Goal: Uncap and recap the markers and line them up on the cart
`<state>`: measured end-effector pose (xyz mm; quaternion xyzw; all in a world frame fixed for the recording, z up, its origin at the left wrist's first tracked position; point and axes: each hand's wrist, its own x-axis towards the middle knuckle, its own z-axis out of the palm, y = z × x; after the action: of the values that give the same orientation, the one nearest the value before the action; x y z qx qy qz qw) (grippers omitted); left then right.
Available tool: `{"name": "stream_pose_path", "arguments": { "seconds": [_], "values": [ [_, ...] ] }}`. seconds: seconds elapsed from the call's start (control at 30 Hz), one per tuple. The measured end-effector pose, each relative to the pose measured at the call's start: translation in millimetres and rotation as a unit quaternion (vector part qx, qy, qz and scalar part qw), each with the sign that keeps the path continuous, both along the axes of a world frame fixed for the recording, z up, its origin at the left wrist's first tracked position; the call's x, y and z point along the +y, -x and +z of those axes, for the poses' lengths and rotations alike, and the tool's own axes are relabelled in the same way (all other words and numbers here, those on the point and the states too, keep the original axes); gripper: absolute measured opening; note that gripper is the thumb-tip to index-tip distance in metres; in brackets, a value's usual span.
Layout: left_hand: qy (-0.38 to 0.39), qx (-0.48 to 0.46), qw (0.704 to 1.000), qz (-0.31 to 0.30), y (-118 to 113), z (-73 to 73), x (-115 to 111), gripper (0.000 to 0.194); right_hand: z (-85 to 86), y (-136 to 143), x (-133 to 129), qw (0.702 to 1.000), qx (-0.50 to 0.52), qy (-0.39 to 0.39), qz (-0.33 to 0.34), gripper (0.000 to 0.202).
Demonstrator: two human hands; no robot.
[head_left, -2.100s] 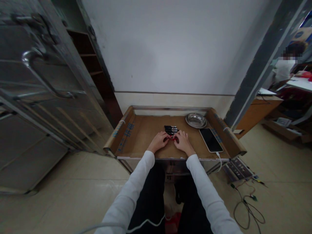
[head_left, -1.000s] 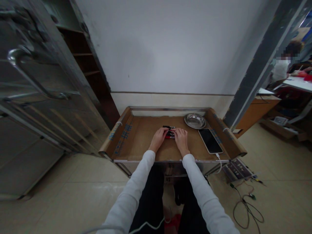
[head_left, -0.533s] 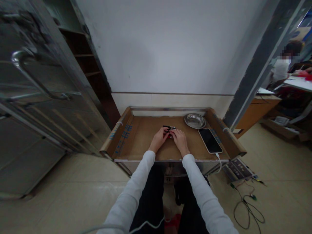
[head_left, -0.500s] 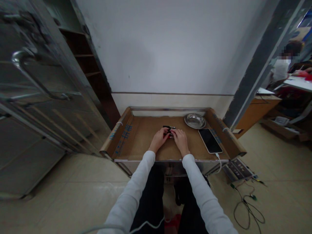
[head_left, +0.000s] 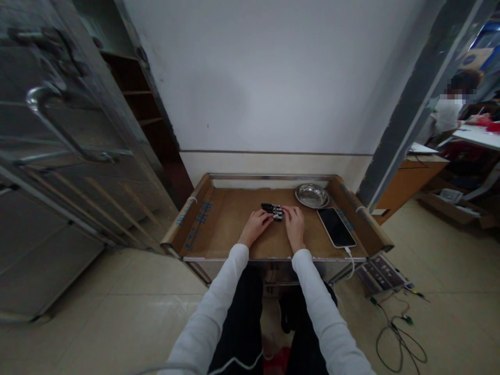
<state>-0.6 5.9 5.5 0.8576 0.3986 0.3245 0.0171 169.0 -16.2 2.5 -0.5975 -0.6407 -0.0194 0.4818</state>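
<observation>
Several small black pieces with silver ends (head_left: 269, 207) lie side by side on the brown cardboard of the cart top; their exact kind is too small to make out. My left hand (head_left: 255, 226) is closed, its thumb and fingers pinching the left part of the nearest piece. Beside their silver right ends is my right hand (head_left: 295, 225), fingers loosely bent and apart, the tips at or very near the metal. The palm sides of both hands are hidden from above.
A round steel dish (head_left: 312, 196) stands at the back right of the cardboard-lined cart (head_left: 226, 239). In front of it lies a phone (head_left: 336, 228) with a white cable (head_left: 351, 263) hanging over the front edge. Right of the cart, a dark box and cables are on the floor; a person sits farther off.
My right hand has shifted right, off the pieces, and uncovered them. My left hand has moved slightly down and stays at their left side. The view has tilted a little.
</observation>
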Motion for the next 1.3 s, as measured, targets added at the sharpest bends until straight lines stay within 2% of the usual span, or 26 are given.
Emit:
{"name": "stream_pose_path", "arguments": {
  "seconds": [0.17, 0.43, 0.67, 0.83, 0.9, 1.0, 1.1, 1.2, 1.3],
  "values": [
    [-0.064, -0.042, 0.996, 0.054, 1.5, -1.6, 0.1, 0.025, -2.4, 1.8, -1.0, 1.000, -0.017, -0.007, 0.026, 0.030],
    [-0.063, -0.023, 0.997, 0.049, 1.5, -0.2, 0.2, 0.025, -1.6, 8.2, -5.1, 0.992, -0.116, -0.001, 0.048, 0.031],
    [-0.069, -0.037, 0.995, 0.055, 2.2, 2.5, -2.9, 0.026, 1.7, 7.8, -7.4, 0.997, -0.077, -0.003, 0.024, 0.031],
    [-0.068, -0.066, 0.994, 0.053, 3.5, 1.4, -2.8, 0.024, 11.4, 16.5, -12.6, 0.981, -0.097, 0.001, 0.170, 0.046],
    [-0.073, -0.087, 0.990, 0.080, 4.0, 2.1, -2.9, 0.023, 14.0, 19.2, -13.3, 0.975, -0.106, 0.006, 0.197, 0.055],
    [-0.074, -0.126, 0.977, 0.158, 5.1, 2.3, -1.9, 0.023, 12.3, 19.6, -11.7, 0.978, -0.118, 0.016, 0.172, 0.054],
    [-0.055, -0.163, 0.960, 0.222, 7.1, -2.2, 1.6, 0.021, 6.1, 17.0, -9.7, 0.986, -0.126, 0.031, 0.100, 0.036],
    [-0.027, -0.164, 0.954, 0.251, 8.8, -10.2, 6.9, 0.017, 1.0, 14.9, -10.3, 0.985, -0.155, 0.059, 0.048, 0.024],
    [-0.001, -0.132, 0.957, 0.260, 8.9, -15.3, 10.5, 0.015, -1.3, 14.9, -12.1, 0.979, -0.186, 0.080, 0.024, 0.019]
  ]
}}
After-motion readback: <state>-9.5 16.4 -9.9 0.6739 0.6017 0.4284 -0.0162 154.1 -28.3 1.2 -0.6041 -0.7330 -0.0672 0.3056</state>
